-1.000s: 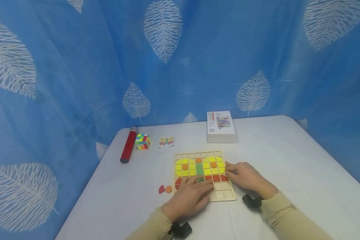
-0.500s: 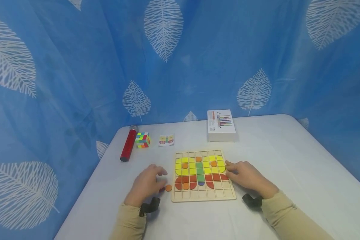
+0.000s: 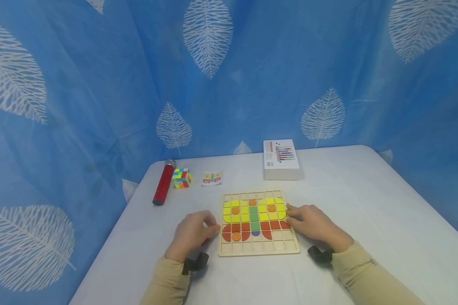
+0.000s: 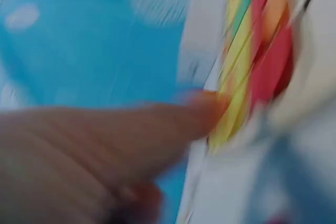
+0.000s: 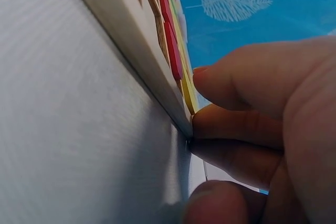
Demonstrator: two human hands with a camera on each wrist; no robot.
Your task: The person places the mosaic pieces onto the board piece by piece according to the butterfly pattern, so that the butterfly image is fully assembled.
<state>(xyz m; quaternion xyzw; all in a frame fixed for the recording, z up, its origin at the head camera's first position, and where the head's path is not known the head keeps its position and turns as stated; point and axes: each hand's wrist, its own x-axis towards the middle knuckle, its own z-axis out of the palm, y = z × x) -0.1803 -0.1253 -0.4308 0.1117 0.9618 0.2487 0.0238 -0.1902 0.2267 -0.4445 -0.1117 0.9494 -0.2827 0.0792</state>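
A pale wooden grid board (image 3: 258, 250) lies flat on the table, holding yellow, red, green, orange and blue pieces in a butterfly pattern. At its left edge, my left hand (image 3: 192, 234) pinches an orange disc (image 3: 216, 228) between thumb and fingertips, just off the board. The left wrist view is blurred there, with an orange patch at the fingertip. A red wedge (image 3: 206, 241) shows partly beneath that hand. On the right, my right hand (image 3: 314, 222) holds the board's edge; in the right wrist view its curled fingers (image 5: 236, 124) touch the board's side.
Behind the board lie a small picture card (image 3: 211, 178) of a butterfly, a puzzle cube (image 3: 181, 178) and a red microphone-shaped object (image 3: 164, 184). A white box (image 3: 281, 160) stands at the back. Blue leaf-patterned cloth (image 3: 252, 84) hangs behind the table.
My left hand has moved from over the board to the left side, then taken the orange disc off the table and brought it toward the board. The right hand has stayed at the edge.
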